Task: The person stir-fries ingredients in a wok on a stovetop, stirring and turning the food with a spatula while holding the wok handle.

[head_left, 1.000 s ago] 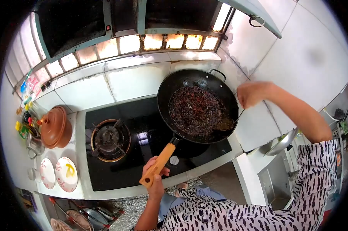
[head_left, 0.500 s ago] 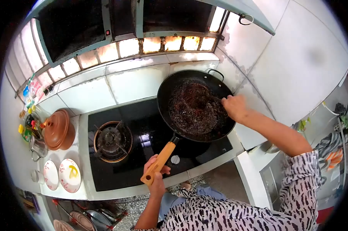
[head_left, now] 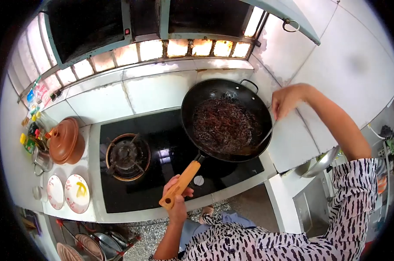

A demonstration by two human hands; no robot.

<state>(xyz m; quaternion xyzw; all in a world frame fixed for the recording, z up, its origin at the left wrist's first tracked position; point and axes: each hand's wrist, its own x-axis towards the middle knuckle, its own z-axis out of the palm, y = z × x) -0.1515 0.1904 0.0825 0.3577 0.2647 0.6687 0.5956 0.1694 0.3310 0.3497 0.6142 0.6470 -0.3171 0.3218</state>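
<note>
A black wok (head_left: 196, 104) stands over the right side of the glass stove (head_left: 166, 130). Dark reddish-brown food (head_left: 225, 124) with a glossy, bubbling look fills its bottom. My left hand (head_left: 177, 198) is wrapped round the wok's wooden handle (head_left: 186, 176). Above the wok's right rim, my right hand (head_left: 286, 102) has its fingers closed on the upper end of a thin metal utensil (head_left: 268, 135), which slants down into the food. The utensil's lower end is hidden in the food.
Left of the wok is a bare burner (head_left: 127, 157). A brown clay pot (head_left: 66, 141), bottles (head_left: 33, 132), a metal cup (head_left: 41, 160) and two plates (head_left: 77, 202) occupy the left counter. A sink (head_left: 312, 209) lies at the right; cabinets (head_left: 205, 19) hang above.
My right hand moved in over the wok, then back out and up to the right with the utensil. The food's surface has shifted. My left hand keeps its hold on the handle.
</note>
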